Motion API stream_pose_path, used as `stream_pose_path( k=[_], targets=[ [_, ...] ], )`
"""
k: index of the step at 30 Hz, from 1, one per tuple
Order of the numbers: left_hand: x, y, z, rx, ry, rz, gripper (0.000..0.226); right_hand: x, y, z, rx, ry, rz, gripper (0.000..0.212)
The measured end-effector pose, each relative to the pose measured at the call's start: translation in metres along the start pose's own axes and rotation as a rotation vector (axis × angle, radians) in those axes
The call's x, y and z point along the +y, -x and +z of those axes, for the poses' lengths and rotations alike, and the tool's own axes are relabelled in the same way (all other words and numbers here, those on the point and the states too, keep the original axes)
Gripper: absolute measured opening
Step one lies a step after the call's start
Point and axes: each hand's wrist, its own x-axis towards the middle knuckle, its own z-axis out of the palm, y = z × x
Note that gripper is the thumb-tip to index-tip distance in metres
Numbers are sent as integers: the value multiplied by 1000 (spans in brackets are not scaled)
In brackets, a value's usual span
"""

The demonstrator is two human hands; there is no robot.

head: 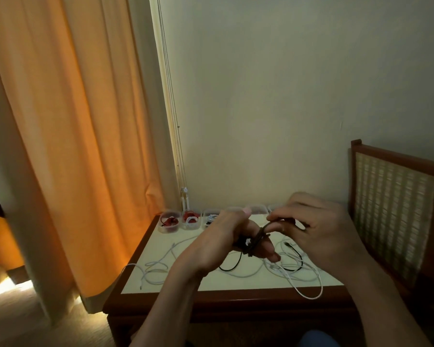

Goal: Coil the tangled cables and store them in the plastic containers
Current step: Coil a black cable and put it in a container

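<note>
Nearest me, my bare forearms [176, 296] rise from the bottom edge and meet over the table [236, 299], a low one with a pale top and a dark wooden rim. My left hand [221, 239] is raised above the tabletop with a dark cable [254, 242] wound in several turns round its outstretched fingers, the bundle held against them. My right hand [318, 229], just beside it, pinches the free run of that same cable between thumb and fingertips, its other fingers loosely curled. Below my hands, loose white cables [161, 269] sprawl in loops across the top, one loop hanging over the near rim, and a black cable [293, 266] lies tangled among them. Along the far edge, against the wall, stands a row of clear plastic containers [169, 221]. The two at the left hold red cables [191, 216], the next holds something pale and dark that I cannot make out, and the rest are partly hidden behind my hands. An orange curtain [60, 121] hangs at the left, and a chair with a woven back [393, 209] stands at the right.
</note>
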Motion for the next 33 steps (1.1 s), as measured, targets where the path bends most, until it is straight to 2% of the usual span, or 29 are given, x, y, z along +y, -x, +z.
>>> stream_pose_path(
  k=[2, 8, 13, 18, 22, 26, 29, 33],
  targets=[
    [-1, 3, -3, -62, 131, 21, 79, 6, -5, -1, 22, -131, 44, 15],
    [-2, 4, -3, -173, 492, 172, 72, 22, 3, 17, 19, -497, 237, 26],
    [-12, 2, -3, -87, 964, 276, 62, 25, 25, 34, 17, -506, 341, 19],
    [-16, -4, 1, -62, 1163, 422, 57, 8, 31, 41, -27, -350, 339, 28],
    [-16, -9, 3, 85, 1083, 447, 58, -8, 33, 35, -72, -155, 254, 34],
    [-18, -12, -1, 223, 952, 460, 57, -18, 36, 26, -157, 8, 196, 29],
    [-20, -13, -2, 307, 732, 403, 59, -22, 35, 18, -210, 104, 131, 26],
    [-23, -12, -4, 305, 396, 255, 64, -20, 24, 6, -218, 179, 11, 21]
  ],
)
